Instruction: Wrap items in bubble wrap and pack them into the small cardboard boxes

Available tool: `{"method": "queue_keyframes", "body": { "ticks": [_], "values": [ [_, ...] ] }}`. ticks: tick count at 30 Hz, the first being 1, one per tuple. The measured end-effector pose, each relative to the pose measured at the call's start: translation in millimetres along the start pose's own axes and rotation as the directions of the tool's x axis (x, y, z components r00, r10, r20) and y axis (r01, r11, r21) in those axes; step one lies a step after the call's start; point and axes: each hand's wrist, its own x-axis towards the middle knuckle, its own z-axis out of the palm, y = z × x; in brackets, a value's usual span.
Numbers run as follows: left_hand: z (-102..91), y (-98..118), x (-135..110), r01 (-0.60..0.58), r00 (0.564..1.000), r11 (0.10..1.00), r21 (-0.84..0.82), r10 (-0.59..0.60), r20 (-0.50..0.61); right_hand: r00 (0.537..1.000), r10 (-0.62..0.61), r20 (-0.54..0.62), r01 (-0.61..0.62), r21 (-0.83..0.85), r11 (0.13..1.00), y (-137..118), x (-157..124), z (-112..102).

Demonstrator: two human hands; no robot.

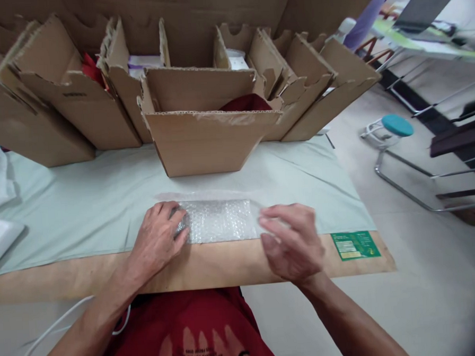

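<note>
A clear, bubble-textured bubble wrap sheet (pixel 219 220) lies on a pale green cloth (pixel 103 206) over the light wooden tabletop (pixel 210 264). The cardboard boxes (pixel 209 139) are brown, the sticker (pixel 355 245) green, the stool seat (pixel 397 124) teal, and the shirt (pixel 189 329) dark red with pale lettering.

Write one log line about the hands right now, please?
left hand: pressing bubble wrap | right hand: pinching its right end | surface: green cloth

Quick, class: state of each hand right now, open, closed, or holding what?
Left hand: open, pressing flat on the left end of the bubble-wrap packet.
Right hand: fingers curled at its right end; blurred, so grip cannot be told.
</note>
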Motion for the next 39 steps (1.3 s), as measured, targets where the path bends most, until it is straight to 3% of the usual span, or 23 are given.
{"method": "queue_keyframes", "body": {
  "ticks": [1, 3, 6, 9, 12, 17, 21, 25, 30, 36, 39],
  "values": [
    [-0.8, -0.2, -0.7, -0.006, 1.000, 1.000, 0.000, 0.006, 0.000, 0.991, -0.053, 0.120, 0.047, 0.054, 0.997, -0.6, 1.6, 4.3],
    [-3.3, -0.8, -2.1, -0.023, 1.000, 1.000, 0.001, 0.023, 0.003, 0.925, -0.084, 0.372, 0.062, 0.070, 0.996, 1.1, 5.1, 19.4],
    [-9.3, -3.7, -6.0, -0.047, 0.999, 0.999, -0.013, 0.047, 0.015, 0.831, 0.095, 0.548, -0.047, -0.101, 0.994, 8.8, 8.1, 43.0],
    [-17.4, -8.1, -12.6, -0.069, 0.996, 0.996, -0.063, 0.072, 0.052, 0.810, 0.147, 0.567, -0.105, -0.105, 0.989, 16.3, 7.3, 49.1],
    [-23.0, -8.0, -13.9, -0.071, 0.997, 0.992, -0.107, 0.075, 0.028, 0.828, 0.138, 0.543, -0.117, -0.073, 0.990, 20.8, 9.4, 42.0],
    [-11.8, 7.2, 11.2, -0.066, 0.996, 0.994, -0.086, 0.060, -0.071, 0.851, 0.113, 0.514, -0.080, -0.087, 0.993, 23.4, 29.9, 51.0],
    [8.5, 10.2, 25.8, -0.004, 0.998, 1.000, 0.001, 0.004, 0.070, 0.792, 0.078, 0.605, -0.026, -0.095, 0.995, 28.4, 36.6, 77.9],
    [20.1, 0.7, 16.3, 0.033, 0.989, 0.997, 0.063, -0.041, 0.139, 0.748, 0.115, 0.654, -0.035, -0.134, 0.990, 35.2, 25.3, 87.7],
    [17.8, -2.1, 4.8, 0.031, 0.991, 0.996, 0.087, -0.042, 0.128, 0.739, 0.108, 0.665, -0.040, -0.116, 0.992, 36.5, 17.2, 69.1],
    [2.4, -6.9, -20.3, -0.014, 0.988, 0.997, 0.081, 0.001, 0.155, 0.731, 0.036, 0.681, -0.101, 0.056, 0.993, 37.0, -12.9, 8.6],
    [-2.4, -10.3, -36.4, -0.046, 0.988, 0.997, 0.067, 0.036, 0.148, 0.730, 0.037, 0.682, -0.114, 0.068, 0.991, 27.1, -34.9, -9.5]
  ]
}}
